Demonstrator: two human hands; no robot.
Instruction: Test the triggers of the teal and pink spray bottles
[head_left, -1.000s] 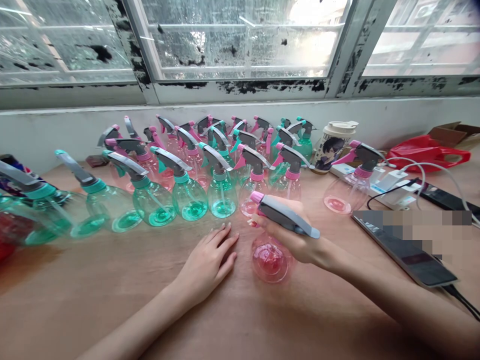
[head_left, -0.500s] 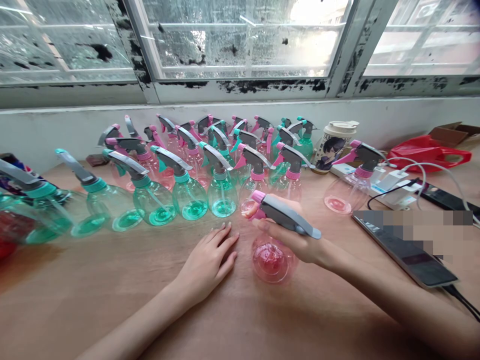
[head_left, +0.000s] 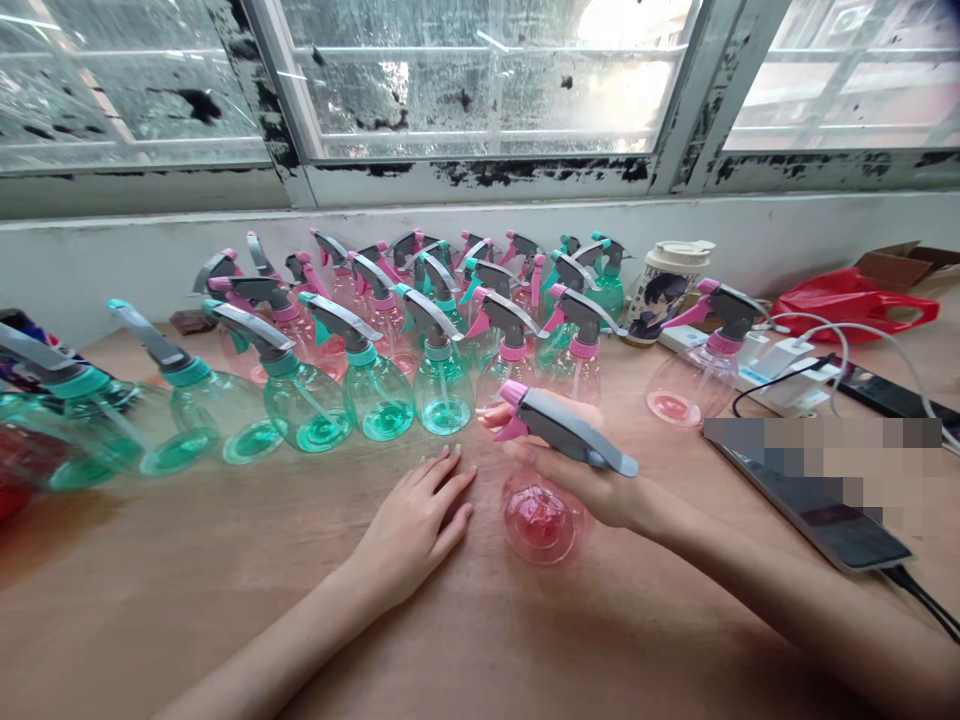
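Logging my right hand [head_left: 592, 490] closed around the trigger head of a pink spray bottle [head_left: 538, 515], which sits tilted over the wooden table [head_left: 187, 610]. My left hand [head_left: 412, 525] lies open and flat, palm down, just before a teal spray bottle [head_left: 382, 400].

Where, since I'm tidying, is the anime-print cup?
In the head view, the anime-print cup stands back right, between a green spray bottle and a pink spray bottle.

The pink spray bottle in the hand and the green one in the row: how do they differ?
The pink spray bottle tilts in the right hand; the green spray bottle stands upright on the table. The pink one's trigger and collar are pink, the green one's teal. Both have clear rounded bodies and grey heads.
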